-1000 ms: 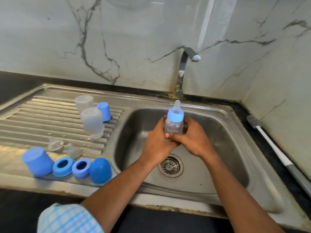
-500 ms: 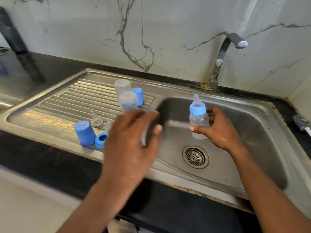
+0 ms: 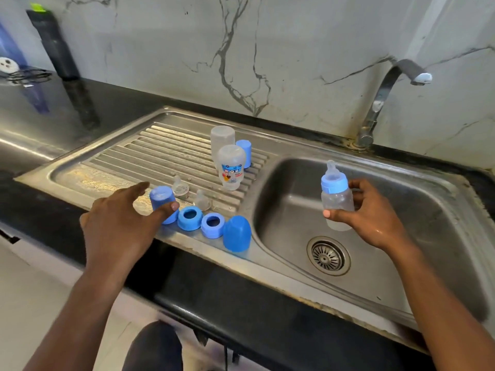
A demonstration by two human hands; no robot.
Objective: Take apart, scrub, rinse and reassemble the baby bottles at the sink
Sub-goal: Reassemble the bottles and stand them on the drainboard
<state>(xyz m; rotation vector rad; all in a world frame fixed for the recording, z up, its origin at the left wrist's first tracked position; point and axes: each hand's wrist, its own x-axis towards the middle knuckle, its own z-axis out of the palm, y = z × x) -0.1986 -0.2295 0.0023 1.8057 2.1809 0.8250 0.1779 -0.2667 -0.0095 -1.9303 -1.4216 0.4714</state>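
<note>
Inverted bottle (image 3: 231, 167) with colourful unreadable label, right hand (image 3: 371, 215) gripping assembled bottle (image 3: 337, 196)

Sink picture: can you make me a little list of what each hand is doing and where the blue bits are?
right hand: holds assembled bottle upright above the sink basin
left hand: open, fingers around a blue cap, not yet closed on it
blue rings: two, side by side on the drainboard
domed blue cap: beside the rings
empty bottles: two, upside down on the drainboard
tap: no water visible
</note>
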